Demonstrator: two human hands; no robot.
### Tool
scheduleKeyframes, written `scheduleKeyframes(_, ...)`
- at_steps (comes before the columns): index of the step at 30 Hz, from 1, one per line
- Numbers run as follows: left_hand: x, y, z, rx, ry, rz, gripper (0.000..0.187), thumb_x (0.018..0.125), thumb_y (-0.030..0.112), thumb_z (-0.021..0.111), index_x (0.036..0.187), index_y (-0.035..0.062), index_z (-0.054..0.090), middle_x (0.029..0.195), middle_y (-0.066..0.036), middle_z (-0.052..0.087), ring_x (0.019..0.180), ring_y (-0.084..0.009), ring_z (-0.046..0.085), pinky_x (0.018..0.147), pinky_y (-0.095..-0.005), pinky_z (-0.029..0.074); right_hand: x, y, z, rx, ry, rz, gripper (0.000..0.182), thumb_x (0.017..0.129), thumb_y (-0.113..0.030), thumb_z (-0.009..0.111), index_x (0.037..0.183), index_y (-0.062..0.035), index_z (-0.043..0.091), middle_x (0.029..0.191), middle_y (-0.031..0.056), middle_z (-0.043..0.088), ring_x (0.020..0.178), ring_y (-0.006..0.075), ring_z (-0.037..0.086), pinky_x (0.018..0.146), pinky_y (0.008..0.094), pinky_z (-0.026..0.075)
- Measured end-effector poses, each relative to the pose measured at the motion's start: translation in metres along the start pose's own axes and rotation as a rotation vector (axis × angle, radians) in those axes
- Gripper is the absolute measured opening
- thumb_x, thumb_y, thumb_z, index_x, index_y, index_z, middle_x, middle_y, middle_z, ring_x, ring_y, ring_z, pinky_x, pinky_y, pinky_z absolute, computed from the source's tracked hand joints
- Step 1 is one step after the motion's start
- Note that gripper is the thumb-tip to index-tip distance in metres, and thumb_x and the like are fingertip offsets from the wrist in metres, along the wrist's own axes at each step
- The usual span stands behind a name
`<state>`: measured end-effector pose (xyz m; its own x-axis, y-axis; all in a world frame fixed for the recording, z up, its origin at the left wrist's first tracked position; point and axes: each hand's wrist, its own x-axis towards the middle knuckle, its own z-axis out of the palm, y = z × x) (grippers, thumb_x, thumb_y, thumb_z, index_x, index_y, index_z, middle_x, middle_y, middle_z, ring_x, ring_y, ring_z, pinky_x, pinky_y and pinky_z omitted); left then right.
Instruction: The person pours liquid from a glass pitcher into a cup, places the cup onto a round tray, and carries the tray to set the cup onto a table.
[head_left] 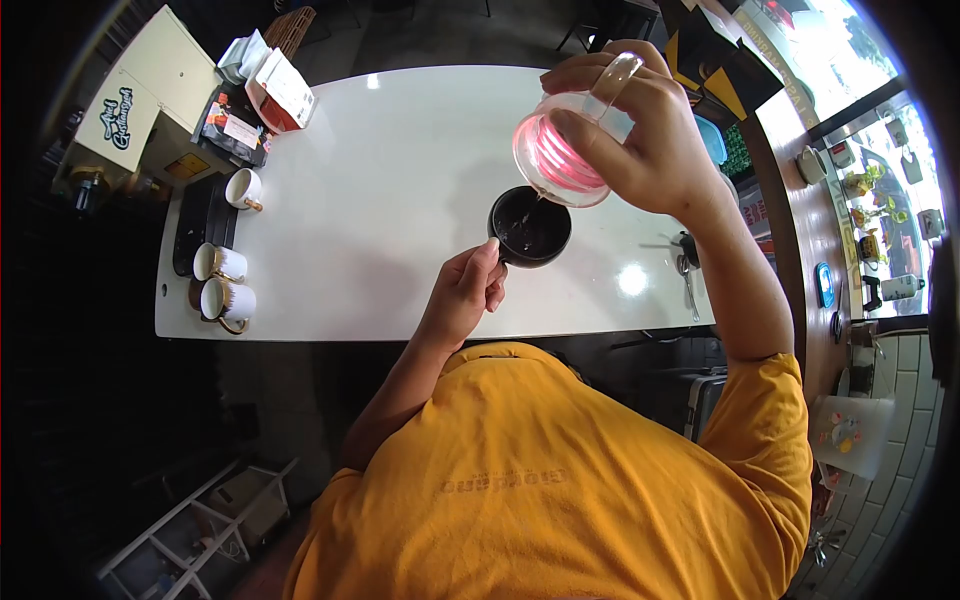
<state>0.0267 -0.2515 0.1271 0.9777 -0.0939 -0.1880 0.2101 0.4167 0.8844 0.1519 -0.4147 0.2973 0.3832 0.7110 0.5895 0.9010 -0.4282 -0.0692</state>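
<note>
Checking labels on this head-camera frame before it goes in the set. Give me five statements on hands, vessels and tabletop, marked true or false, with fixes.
1. The left hand holds the black cup at its side. True.
2. Liquid runs from the tilted glass jug into the black cup. True.
3. The right hand rests flat on the white table. False: it holds the glass jug above the cup.
4. The white mugs stand at the table's right end. False: they are at its left end.
5. A spoon lies near the table's right end. True.
</note>
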Motion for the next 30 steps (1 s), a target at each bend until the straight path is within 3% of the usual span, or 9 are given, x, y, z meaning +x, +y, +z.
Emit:
scheduleKeyframes(7,-0.001,0.002,0.002,0.013,0.02,0.027,0.043,0.099,0.035,0.043,0.065,0.0117,0.034,0.059,0.003,0.032,0.051,-0.0097,0.035,0.05,-0.0247,0.032,-0.003,0.008,0.005,0.027,0.014,-0.045,0.029,0.076,-0.024,0.063,0.093,-0.0016,0.07,0.1,0.013,0.069,0.095,0.0302,0.057,0.093,0.04,0.041)
scheduleKeyframes(9,0.001,0.002,0.002,0.017,0.011,0.04,0.043,0.101,0.034,0.041,0.065,0.0111,0.034,0.059,0.003,0.032,0.052,-0.0082,0.034,0.05,-0.0239,0.033,-0.001,0.009,0.005,-0.006,0.062,-0.059,0.027,0.077,-0.031,0.06,0.08,-0.008,0.074,0.094,0.0089,0.07,0.089,0.0205,0.063,0.093,0.0355,0.041)
scheduleKeyframes(10,0.002,0.001,0.002,0.01,0.013,0.046,0.043,0.101,0.034,0.041,0.065,0.0109,0.034,0.059,0.003,0.032,0.052,-0.0082,0.034,0.05,-0.0239,0.033,0.0,0.009,0.005,-0.008,0.063,-0.059,0.027,0.077,-0.031,0.06,0.08,-0.008,0.074,0.094,0.0089,0.07,0.089,0.0205,0.063,0.093,0.0355,0.041)
scheduleKeyframes(16,0.002,0.005,0.003,0.019,0.023,0.062,0.044,0.101,0.035,0.041,0.065,0.0106,0.033,0.06,0.003,0.032,0.052,-0.0082,0.033,0.05,-0.0239,0.033,0.001,0.009,0.003,0.018,0.076,-0.062,0.027,0.077,-0.031,0.06,0.081,-0.0069,0.073,0.093,0.0089,0.07,0.088,0.0217,0.064,0.092,0.0359,0.041)
scheduleKeyframes(18,0.002,0.006,0.004,0.018,0.021,0.059,0.044,0.101,0.035,0.041,0.065,0.0104,0.033,0.06,0.003,0.032,0.052,-0.0083,0.034,0.05,-0.024,0.033,0.0,0.008,0.001,0.039,0.033,-0.052,0.029,0.075,-0.025,0.063,0.09,-0.0006,0.07,0.098,0.0139,0.069,0.092,0.0298,0.059,0.092,0.0399,0.042)
scheduleKeyframes(30,0.001,0.007,0.007,0.074,0.023,0.088,0.045,0.1,0.036,0.041,0.065,0.0103,0.034,0.061,0.002,0.032,0.053,-0.0105,0.036,0.05,-0.0252,0.032,0.005,0.001,-0.005,0.032,0.01,-0.012,0.03,0.076,-0.025,0.063,0.092,-0.0008,0.07,0.098,0.0136,0.069,0.094,0.0309,0.059,0.093,0.0406,0.042)
